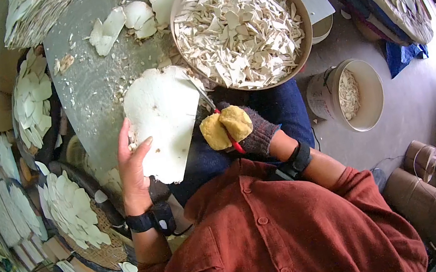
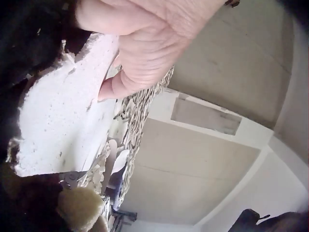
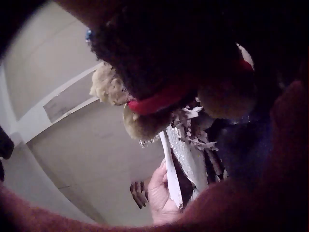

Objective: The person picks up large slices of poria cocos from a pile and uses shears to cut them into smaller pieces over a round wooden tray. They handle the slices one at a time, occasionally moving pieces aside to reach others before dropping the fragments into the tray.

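My bare left hand grips a large, flat, pale slab by its left edge, thumb on the upper face. Its rough, broken rim shows in the left wrist view, where the slab spreads out below the hand. My right hand, in a dark knitted glove, holds red-handled scissors with yellow foam padding round the handles. The blades point away from me, right at the slab's upper right edge. In the right wrist view the glove hides most of the red handle.
A round basin heaped with pale cut strips stands on the grey table. Loose slabs and crumbs lie left of it. A white bucket holding more strips is on the floor at right. Baskets of pale slabs flank the left side.
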Available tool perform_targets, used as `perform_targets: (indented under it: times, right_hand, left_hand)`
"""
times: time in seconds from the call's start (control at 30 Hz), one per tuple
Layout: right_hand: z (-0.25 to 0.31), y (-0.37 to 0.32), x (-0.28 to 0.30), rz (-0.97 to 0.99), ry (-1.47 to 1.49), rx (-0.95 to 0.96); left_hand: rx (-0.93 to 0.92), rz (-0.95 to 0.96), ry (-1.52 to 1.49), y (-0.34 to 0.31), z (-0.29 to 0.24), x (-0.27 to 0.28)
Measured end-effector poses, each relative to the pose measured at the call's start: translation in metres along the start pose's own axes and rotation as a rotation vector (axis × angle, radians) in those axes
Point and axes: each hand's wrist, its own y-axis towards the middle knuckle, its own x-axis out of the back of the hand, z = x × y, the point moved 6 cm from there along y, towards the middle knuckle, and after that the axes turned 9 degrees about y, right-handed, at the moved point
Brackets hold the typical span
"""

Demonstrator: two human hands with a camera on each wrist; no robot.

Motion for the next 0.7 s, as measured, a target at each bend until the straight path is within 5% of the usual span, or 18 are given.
perform_targets:
  times: [0.17,0.3,0.7]
  right_hand:
    - [0.006,-0.007,-0.008,0.061,0.295,-0.052]
    - [-0.019,0.005,0.005,-0.078,0.03,0.125]
    - [0.018,-0.004,-0.014,-0.003,-0.314,0.126]
  left_hand:
    - [-0.068,-0.026,0.017,-0.001,0.003,0.003]
    - [-0.111,-0.071,0.062,-0.004,0.002,0.004]
    - [0.019,0.006,0.014,-0.004,0.012,0.003]
